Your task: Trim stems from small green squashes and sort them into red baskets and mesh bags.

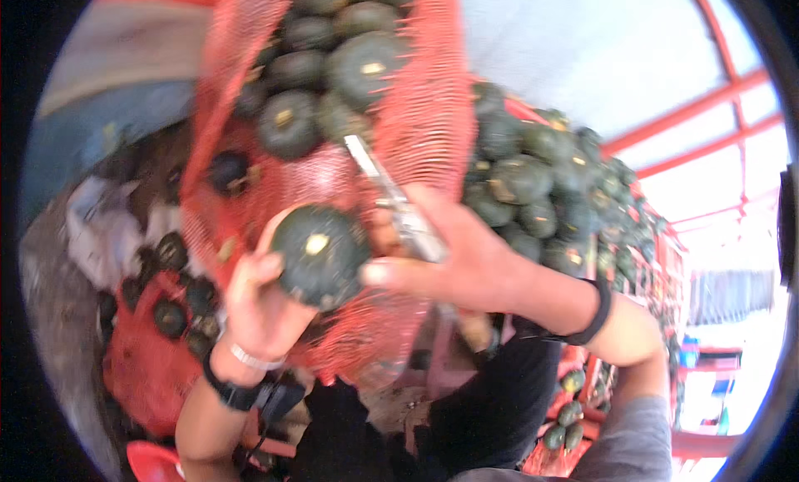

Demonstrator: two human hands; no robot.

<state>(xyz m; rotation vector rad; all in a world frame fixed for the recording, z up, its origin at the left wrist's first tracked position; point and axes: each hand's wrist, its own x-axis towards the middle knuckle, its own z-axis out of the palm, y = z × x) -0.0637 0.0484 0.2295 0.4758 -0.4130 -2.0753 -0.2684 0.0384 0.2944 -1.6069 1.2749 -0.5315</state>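
Observation:
A round, dark green kabocha squash with a pale cut stem rests in my left hand, fingers curled around its left and lower side. Close against its right side is my right hand, closed around a silver metal tool with a narrow blade-like end pointing up and left. Blur hides whether it is a knife or shears. Behind both hands spreads red mesh netting. Several more kabocha squashes lie piled inside it.
A large heap of squashes stands to the right, beside red metal bars. At lower left, smaller squashes sit on red sacking near a whitish crumpled sack. A red rounded container shows at the bottom left.

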